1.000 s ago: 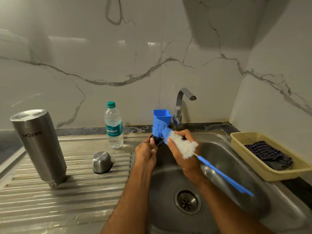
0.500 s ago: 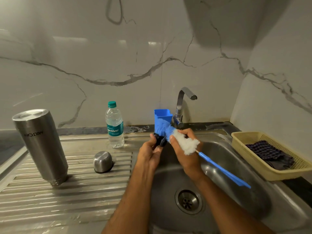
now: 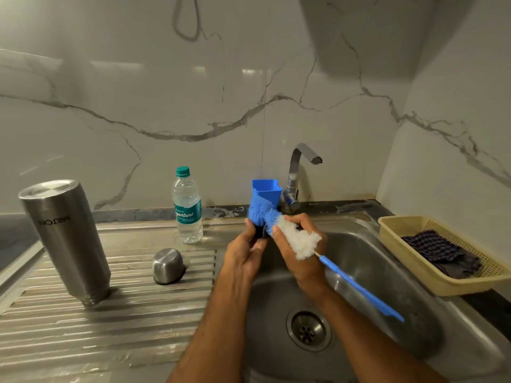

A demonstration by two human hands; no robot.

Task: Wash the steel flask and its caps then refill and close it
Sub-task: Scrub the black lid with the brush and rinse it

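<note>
The steel flask (image 3: 66, 239) stands upside down on the ribbed drainboard at the left. A steel outer cap (image 3: 168, 266) lies mouth down on the drainboard near the sink's edge. Over the sink, my left hand (image 3: 243, 250) holds a small black inner cap (image 3: 260, 232), mostly hidden by fingers and bristles. My right hand (image 3: 300, 252) grips a blue and white bottle brush (image 3: 297, 237) by its bristled head, the blue bristles pressed against the black cap. The brush's blue handle points down to the right.
A plastic water bottle (image 3: 187, 207) stands behind the drainboard (image 3: 83, 322). A blue holder (image 3: 266, 190) sits beside the tap (image 3: 300, 172), which runs no water. The sink basin (image 3: 387, 299) has its drain below my hands. A yellow basket (image 3: 409, 275) with a dark cloth sits at the right.
Both hands stay over the sink with the brush against the black cap, shifting only slightly. The flask and steel cap have not moved.
</note>
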